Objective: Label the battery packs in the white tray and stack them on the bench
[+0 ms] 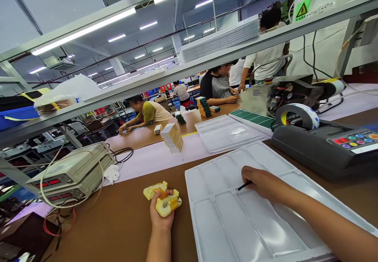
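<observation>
My left hand [162, 216] is wrapped round a yellow-and-cream plastic holder [169, 205] with raised, notched ends, held above the brown tabletop [118, 226]. Over the white plastic tray [206, 214] with long shallow compartments, my right hand [260, 181] is closed on a thin black strip-like piece [244, 185]. One end of that piece sticks out to the left, close to a tray divider; whether it touches the tray I cannot tell. The fingertips of my right hand are partly hidden behind the hand itself.
A second tray [227, 132] lies behind, beside green boards [254, 118]. A black tape dispenser [319, 147] with a tape roll [298, 116] stands right. Stacked flat pieces [172, 138] stand ahead. Instrument boxes [73, 171] and cables are left. Co-workers [220, 82] sit beyond.
</observation>
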The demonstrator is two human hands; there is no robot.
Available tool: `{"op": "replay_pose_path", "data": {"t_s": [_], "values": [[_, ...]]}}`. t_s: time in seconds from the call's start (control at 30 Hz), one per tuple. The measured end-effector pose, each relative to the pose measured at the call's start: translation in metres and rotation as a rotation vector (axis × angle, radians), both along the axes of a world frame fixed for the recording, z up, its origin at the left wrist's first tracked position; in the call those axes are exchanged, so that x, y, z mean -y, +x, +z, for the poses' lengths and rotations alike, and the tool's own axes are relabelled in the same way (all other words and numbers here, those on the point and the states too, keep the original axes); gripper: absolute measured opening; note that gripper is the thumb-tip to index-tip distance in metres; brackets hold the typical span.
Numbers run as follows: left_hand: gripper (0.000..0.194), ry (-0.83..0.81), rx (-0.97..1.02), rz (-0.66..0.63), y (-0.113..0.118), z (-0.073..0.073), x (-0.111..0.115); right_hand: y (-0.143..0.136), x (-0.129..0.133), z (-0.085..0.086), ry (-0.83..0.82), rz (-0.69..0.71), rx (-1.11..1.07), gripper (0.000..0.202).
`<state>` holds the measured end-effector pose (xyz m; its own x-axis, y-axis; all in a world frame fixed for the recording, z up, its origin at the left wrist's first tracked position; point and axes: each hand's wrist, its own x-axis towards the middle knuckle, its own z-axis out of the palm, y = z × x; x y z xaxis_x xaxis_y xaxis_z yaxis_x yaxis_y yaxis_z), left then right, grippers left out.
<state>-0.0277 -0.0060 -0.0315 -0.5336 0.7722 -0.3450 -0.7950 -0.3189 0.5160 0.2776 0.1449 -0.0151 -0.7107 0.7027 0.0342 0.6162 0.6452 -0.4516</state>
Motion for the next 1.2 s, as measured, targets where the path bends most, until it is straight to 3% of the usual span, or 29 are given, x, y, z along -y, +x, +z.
{"op": "replay_pose_path", "data": {"t_s": [0.23, 0.53, 0.6, 0.73, 0.8, 1.1, 1.2], "values": [[0.015, -0.010, 0.012, 0.013, 0.001, 0.000, 0.000, 0.001, -0.001, -0.002, -0.014, 0.004, -0.027, 0.007], [0.022, -0.012, 0.012, 0.008, 0.002, -0.004, -0.001, 0.012, -0.001, 0.028, -0.020, -0.098, -0.116, 0.005], [0.020, -0.013, 0.006, -0.002, 0.002, -0.005, 0.000, 0.013, 0.003, 0.030, 0.043, -0.075, -0.081, 0.006], [0.017, -0.035, -0.010, 0.004, 0.002, -0.006, 0.001, 0.014, 0.008, 0.027, 0.324, -0.070, -0.011, 0.020], [0.018, -0.027, -0.018, 0.006, 0.002, -0.006, 0.001, 0.015, 0.008, 0.027, 0.361, -0.069, 0.023, 0.022], [0.032, 0.181, -0.109, -0.229, 0.005, -0.005, 0.007, 0.011, 0.009, 0.025, 0.247, -0.093, 0.071, 0.018], [0.038, 0.217, -0.145, -0.238, 0.008, -0.002, 0.007, 0.004, 0.011, 0.024, 0.275, -0.129, 0.103, 0.020]]}}
